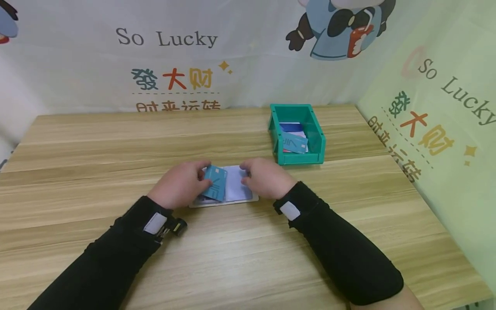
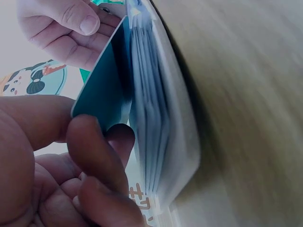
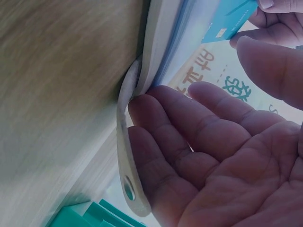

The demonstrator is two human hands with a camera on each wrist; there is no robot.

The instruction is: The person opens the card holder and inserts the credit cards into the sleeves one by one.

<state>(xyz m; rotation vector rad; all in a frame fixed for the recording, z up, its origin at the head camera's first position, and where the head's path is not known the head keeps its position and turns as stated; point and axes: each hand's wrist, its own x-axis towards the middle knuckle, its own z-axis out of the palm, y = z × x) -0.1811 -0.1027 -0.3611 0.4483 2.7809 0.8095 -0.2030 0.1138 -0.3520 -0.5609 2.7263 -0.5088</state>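
The person's 2 hands meet over an open card wallet [image 1: 239, 187] that lies in the middle of the worktop [image 1: 116, 254]. The left hand [image 1: 181, 181] pinches a blue card [image 1: 217, 185] by its left edge, thumb against fingers, tilted over the wallet's left half; whether it sits in a sleeve cannot be told. The right hand [image 1: 269, 177] has its fingers loosely extended, fingertips touching the wallet's right edge and its strap [image 3: 124, 151], which carries 1 metal snap [image 3: 128, 187]. Farther right, a green bin [image 1: 300, 159] holds several cards [image 1: 295, 143], a blue one on top. A printed cloth [image 1: 252, 77] hangs behind the far edge.
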